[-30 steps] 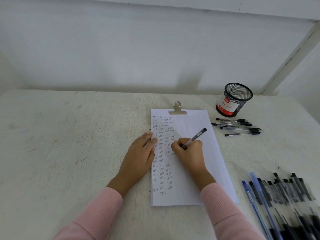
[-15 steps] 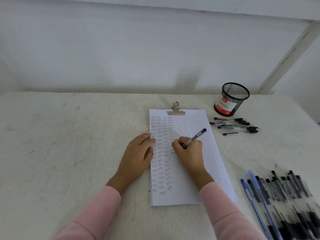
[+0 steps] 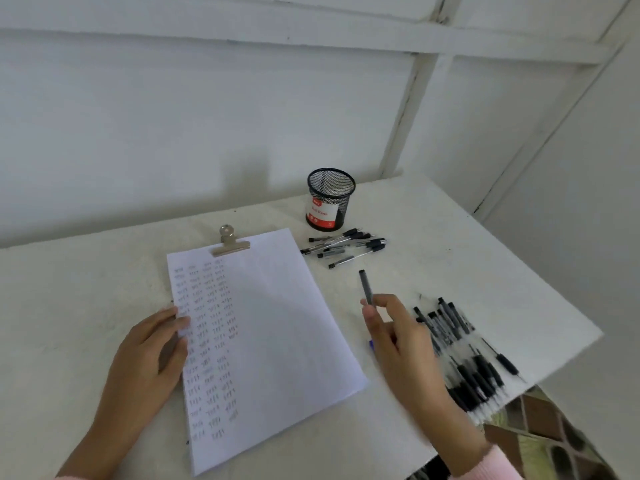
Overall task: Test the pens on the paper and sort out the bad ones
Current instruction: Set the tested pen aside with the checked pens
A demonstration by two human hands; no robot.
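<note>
Your right hand (image 3: 398,337) pinches a dark pen (image 3: 365,287) between thumb and fingers, its far end pointing up and away from you, held above the table just right of the paper (image 3: 277,323); your left hand (image 3: 152,355) lies flat, fingers straight, on the sheet's left edge beside columns of small test marks; a metal clip (image 3: 229,241) grips the sheet's top; a small group of pens (image 3: 346,245) lies just in front of a black mesh cup (image 3: 329,199); a bigger heap of pens (image 3: 464,355) lies beside your right hand, near the corner of the rough white table (image 3: 69,306); a white panelled wall (image 3: 173,116) stands behind; patterned floor (image 3: 554,445) shows lower right.
</note>
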